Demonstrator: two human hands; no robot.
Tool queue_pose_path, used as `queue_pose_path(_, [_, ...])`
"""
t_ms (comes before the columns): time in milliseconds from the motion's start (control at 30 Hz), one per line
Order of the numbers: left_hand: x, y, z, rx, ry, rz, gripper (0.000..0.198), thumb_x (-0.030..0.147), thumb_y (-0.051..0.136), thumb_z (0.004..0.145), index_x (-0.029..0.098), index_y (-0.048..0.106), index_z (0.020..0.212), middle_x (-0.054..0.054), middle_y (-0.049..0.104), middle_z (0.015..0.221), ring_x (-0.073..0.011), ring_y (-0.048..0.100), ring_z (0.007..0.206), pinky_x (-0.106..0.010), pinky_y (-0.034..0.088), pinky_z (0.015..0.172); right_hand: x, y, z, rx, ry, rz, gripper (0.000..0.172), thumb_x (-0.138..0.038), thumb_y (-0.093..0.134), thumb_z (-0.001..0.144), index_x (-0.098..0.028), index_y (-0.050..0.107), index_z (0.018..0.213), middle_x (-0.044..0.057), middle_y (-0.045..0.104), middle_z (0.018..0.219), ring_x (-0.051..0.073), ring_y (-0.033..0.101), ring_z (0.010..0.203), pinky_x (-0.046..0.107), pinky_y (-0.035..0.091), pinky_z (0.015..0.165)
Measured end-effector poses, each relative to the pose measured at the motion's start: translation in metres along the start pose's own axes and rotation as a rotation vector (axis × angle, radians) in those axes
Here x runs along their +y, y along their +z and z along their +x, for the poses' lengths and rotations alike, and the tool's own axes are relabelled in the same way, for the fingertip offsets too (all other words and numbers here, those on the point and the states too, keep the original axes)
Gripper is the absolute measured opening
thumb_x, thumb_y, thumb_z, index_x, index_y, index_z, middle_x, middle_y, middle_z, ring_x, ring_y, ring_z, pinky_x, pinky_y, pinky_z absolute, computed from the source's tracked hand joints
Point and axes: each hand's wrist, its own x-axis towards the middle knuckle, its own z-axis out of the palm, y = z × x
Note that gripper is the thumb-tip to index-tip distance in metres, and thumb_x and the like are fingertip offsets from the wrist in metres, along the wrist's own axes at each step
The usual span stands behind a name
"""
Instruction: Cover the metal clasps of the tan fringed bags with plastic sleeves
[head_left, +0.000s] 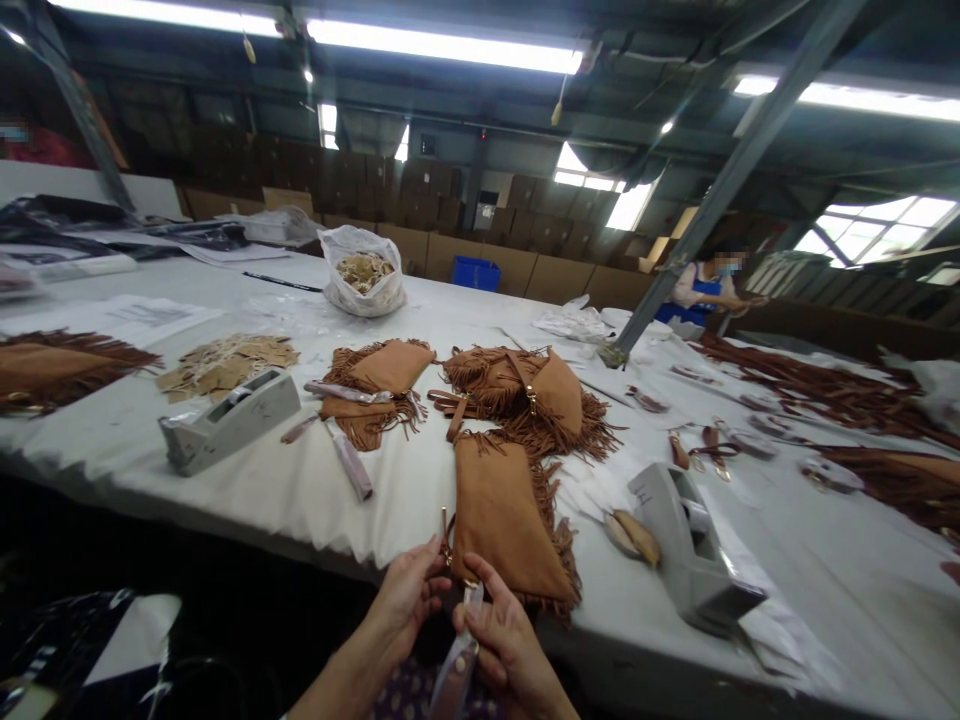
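Note:
A tan fringed bag (495, 500) lies at the table's front edge, its fringe spreading along the right side. My left hand (409, 595) is closed at the bag's lower left corner, with its fingertips by the zipper pull (444, 525); exactly what they pinch is partly hidden. Between the fingers of my right hand (502, 625) is a wrist strap (456, 675) in a pale wrapping. The strap hangs down toward me from a metal clasp at the bag's bottom edge.
Behind are more fringed bags (559, 395) and wrapped straps (349, 460). Grey tape dispensers stand to the left (232, 420) and right (694, 545). Farther back are a plastic bag of tan pieces (364, 275) and a blue bin (476, 273). A person (697, 290) works at far right.

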Motion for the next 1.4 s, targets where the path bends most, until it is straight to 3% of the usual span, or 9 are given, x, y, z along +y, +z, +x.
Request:
queue_pose_path(100, [-0.002,0.013,0.009,0.096,0.007,-0.067,0.019,0.029,0.069,0.074,0.012,0.063,0.08,0.001,0.06,0.062,-0.0054,0.05,0.044,-0.016,0.032,0.041,-0.001,-0.006,-0.004,0.059,-0.054,-0.237,0.074,-0.054,0.071,0.066,-0.018,0.045,0.126,0.0,0.063,0.06,0.002,0.027,0.028,0.015,0.014,0.032])
queue_pose_path(200, [-0.006,0.017,0.012,0.121,0.061,-0.061,0.019,0.023,0.071,0.07,0.012,0.064,0.085,0.003,0.06,0.061,-0.0039,0.047,0.043,-0.016,0.03,0.041,-0.012,-0.022,-0.01,0.369,-0.224,-0.693,0.058,-0.06,0.061,0.073,-0.02,0.059,0.115,0.004,0.065,0.062,0.013,0.047,0.037,0.023,0.034,0.036])
queue_pose_path(300, [-0.009,0.013,0.01,0.074,0.22,0.006,0.036,0.029,0.075,0.065,0.013,0.065,0.095,0.003,0.06,0.067,-0.0049,0.047,0.048,-0.017,0.033,0.046,-0.022,-0.042,-0.012,0.663,-0.5,-1.102,0.046,-0.057,0.053,0.08,-0.023,0.063,0.11,0.01,0.067,0.091,0.024,0.063,0.069,0.034,0.049,0.063])
queue_pose_path(367, [-0.01,0.01,0.007,0.039,0.328,0.086,0.042,0.041,0.073,0.066,0.013,0.065,0.096,0.003,0.058,0.064,-0.0067,0.046,0.05,-0.019,0.035,0.049,-0.019,-0.053,-0.008,0.67,-0.614,-1.301,0.044,-0.053,0.049,0.084,-0.023,0.062,0.113,0.012,0.063,0.1,0.028,0.061,0.085,0.039,0.048,0.077])
queue_pose_path(500, [-0.009,0.012,-0.003,-0.004,0.487,0.439,0.043,0.056,0.054,0.079,0.014,0.064,0.083,0.006,0.044,0.05,-0.0101,0.041,0.047,-0.022,0.032,0.048,-0.004,-0.064,0.01,0.625,-0.677,-1.539,0.042,-0.046,0.044,0.088,-0.02,0.062,0.115,0.015,0.058,0.1,0.031,0.056,0.091,0.043,0.047,0.08])
queue_pose_path(667, [-0.002,0.024,-0.014,-0.122,0.687,0.743,0.04,0.053,0.042,0.087,0.019,0.059,0.074,0.003,0.046,0.059,-0.0142,0.046,0.056,-0.025,0.034,0.056,-0.022,-0.068,0.026,0.54,-0.678,-1.404,0.034,-0.039,0.047,0.087,-0.02,0.065,0.108,0.013,0.059,0.099,0.028,0.056,0.093,0.043,0.046,0.085])
queue_pose_path(933, [0.005,0.03,-0.003,-0.469,0.631,0.972,0.039,0.047,0.039,0.089,0.02,0.054,0.068,-0.002,0.054,0.068,-0.0166,0.047,0.064,-0.026,0.036,0.062,-0.065,-0.037,0.003,0.225,-0.549,-0.872,0.041,-0.039,0.061,0.08,-0.017,0.063,0.115,0.006,0.067,0.089,0.019,0.062,0.076,0.029,0.049,0.07])
queue_pose_path(1200, [0.0,0.041,-0.014,-0.51,0.828,1.059,0.027,0.038,0.054,0.084,0.024,0.066,0.104,-0.01,0.067,0.097,-0.0265,0.056,0.093,-0.034,0.043,0.084,-0.064,-0.019,-0.011,0.349,-0.604,-0.882,0.025,-0.039,0.059,0.082,-0.017,0.071,0.077,0.003,0.066,0.07,0.016,0.059,0.067,0.023,0.044,0.059])
queue_pose_path(1400, [-0.018,0.047,0.002,-0.513,0.569,0.842,0.033,0.047,0.052,0.084,0.022,0.07,0.095,-0.007,0.071,0.09,-0.0248,0.063,0.086,-0.029,0.048,0.077,-0.064,-0.024,-0.013,0.459,-0.63,-0.9,0.023,-0.033,0.062,0.079,-0.018,0.068,0.062,0.0,0.061,0.061,0.014,0.055,0.061,0.023,0.04,0.056])
